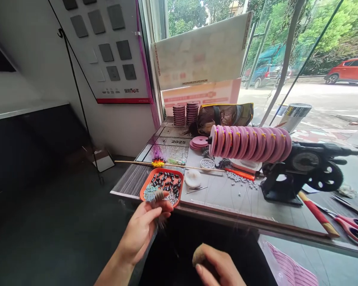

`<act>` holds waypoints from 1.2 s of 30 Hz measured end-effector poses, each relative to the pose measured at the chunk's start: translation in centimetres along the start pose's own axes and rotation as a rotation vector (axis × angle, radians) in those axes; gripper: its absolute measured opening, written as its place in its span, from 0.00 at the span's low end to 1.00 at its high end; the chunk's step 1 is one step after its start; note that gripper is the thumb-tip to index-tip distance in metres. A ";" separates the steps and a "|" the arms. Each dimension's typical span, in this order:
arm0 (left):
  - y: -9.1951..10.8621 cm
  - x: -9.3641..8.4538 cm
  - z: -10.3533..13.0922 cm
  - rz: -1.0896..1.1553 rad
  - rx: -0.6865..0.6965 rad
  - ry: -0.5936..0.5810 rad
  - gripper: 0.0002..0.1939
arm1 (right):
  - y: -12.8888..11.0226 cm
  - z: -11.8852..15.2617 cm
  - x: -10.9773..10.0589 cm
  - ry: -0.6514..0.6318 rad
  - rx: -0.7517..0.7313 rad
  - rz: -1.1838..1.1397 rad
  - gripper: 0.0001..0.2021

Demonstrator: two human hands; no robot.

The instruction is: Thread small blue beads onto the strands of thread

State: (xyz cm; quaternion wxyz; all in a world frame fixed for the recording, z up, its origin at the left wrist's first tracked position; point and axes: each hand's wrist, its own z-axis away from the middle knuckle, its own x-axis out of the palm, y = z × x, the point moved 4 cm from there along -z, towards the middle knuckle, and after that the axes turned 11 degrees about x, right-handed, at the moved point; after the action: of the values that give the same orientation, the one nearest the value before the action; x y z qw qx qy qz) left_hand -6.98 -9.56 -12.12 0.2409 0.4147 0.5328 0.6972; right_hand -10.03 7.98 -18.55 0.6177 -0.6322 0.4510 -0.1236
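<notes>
At the near rim of an orange tray (182, 186), my left hand (144, 222) is closed in a pinch. Fine hair-like strands (161, 223) stick out below its fingers, and a ribbed grey-brown band wraps a fingertip. Inside the tray lie small black barrel-shaped pieces (167, 180), pale blue-green slim pieces (151, 190) and small silvery bits (171, 197). Lower down, over the dark lap area, my right hand (217, 264) is curled with thumb and forefinger together. A beige cover sits on one fingertip. Whatever it may hold is too thin or hidden to make out.
Pink discs (250, 143) line a spindle on a black hand-cranked machine (304, 163). A thin stick (191, 166) lies behind the tray. Grey beads (241, 180), a white round pad (193, 178), an orange-handled tool (241, 174) and pink-handled scissors (353, 230) rest on the table.
</notes>
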 end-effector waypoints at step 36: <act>-8.3 1.0 5.8 0.061 -0.213 0.012 0.17 | -3.1 1.2 -0.9 0.298 -0.285 0.333 0.06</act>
State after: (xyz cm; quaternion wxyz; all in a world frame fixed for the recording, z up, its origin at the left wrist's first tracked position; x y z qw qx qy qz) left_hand -3.56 -3.03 -19.10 0.2591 0.3988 0.4443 0.7593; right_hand -8.43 8.91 -15.64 0.4611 -0.6047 0.6477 -0.0471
